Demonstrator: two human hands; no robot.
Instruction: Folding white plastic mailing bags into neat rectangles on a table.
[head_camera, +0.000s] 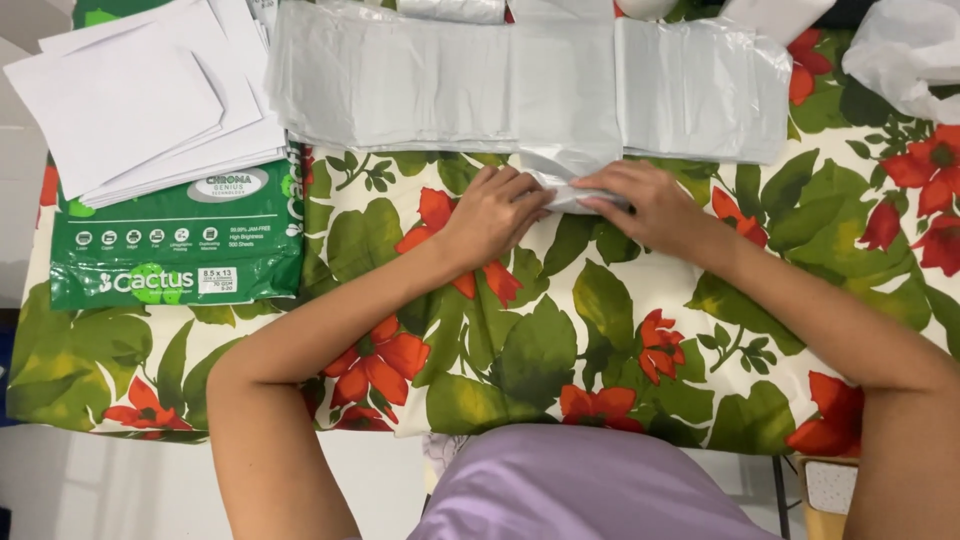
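The grey plastic bag (566, 150) lies across the far middle of the table, its long strip running toward me over a wider stack of grey bags (400, 80), and its near end is bunched where both hands meet.

From the head camera, I see my left hand (495, 212) with its fingers curled together, the tips pinching the folded near end of the bag from the left. My right hand (645, 205) lies flatter, fingers close together and pressed down on the same folded end from the right, so the two hands nearly touch over it. I cannot tell how tightly either hand grips.

Under everything I see a tablecloth (560, 340) printed with red flowers and green leaves. At the far left a loose pile of white paper sheets (140, 95) rests partly on a green pack of paper (175, 245), well apart from my hands. A crumpled white bag (910, 50) sits at the far right corner. My lilac shirt (590, 485) fills the near edge.
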